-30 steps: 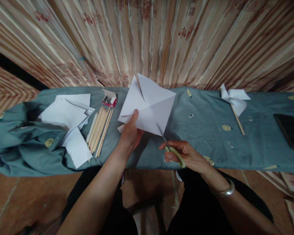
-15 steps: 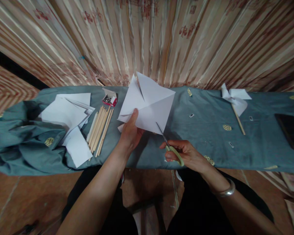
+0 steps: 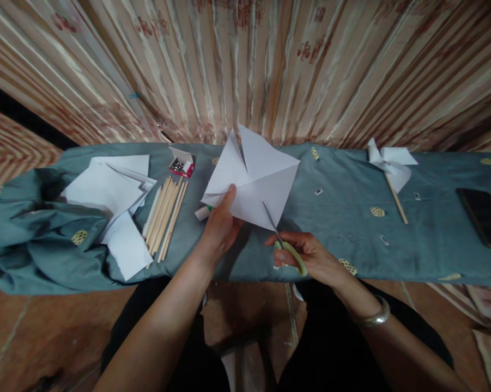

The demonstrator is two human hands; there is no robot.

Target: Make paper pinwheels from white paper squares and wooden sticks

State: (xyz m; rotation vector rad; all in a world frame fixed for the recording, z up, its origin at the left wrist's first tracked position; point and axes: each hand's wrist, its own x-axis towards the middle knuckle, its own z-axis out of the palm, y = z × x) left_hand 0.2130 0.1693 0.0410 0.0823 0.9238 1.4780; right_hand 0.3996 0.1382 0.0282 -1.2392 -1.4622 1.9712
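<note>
A white square sheet of paper (image 3: 265, 169) is held up over the cloth, with creases and a slit running in from its top corner. My left hand (image 3: 223, 223) grips its lower left part, thumb on top and the other fingers hidden beneath. In my right hand (image 3: 306, 253) is a pair of scissors (image 3: 292, 256) with light green handles. Their blade lies over the sheet's lower right corner, pointing toward the middle. Partly covered by the sheet and my left hand, a small white and green object (image 3: 203, 213) rests on the cloth.
Left on the blue-green cloth (image 3: 335, 218) lie a pile of white paper (image 3: 102, 185), several wooden sticks (image 3: 165, 215) and an open small red box (image 3: 182, 163) of metal pins. To the right are a paper pinwheel (image 3: 393, 169) on a stick and a black phone (image 3: 482, 216). A curtain (image 3: 245, 71) hangs behind.
The sheet and my left hand have shifted slightly right and down. The scissors' blade stays at the lower right corner. More of the small white and green object shows.
</note>
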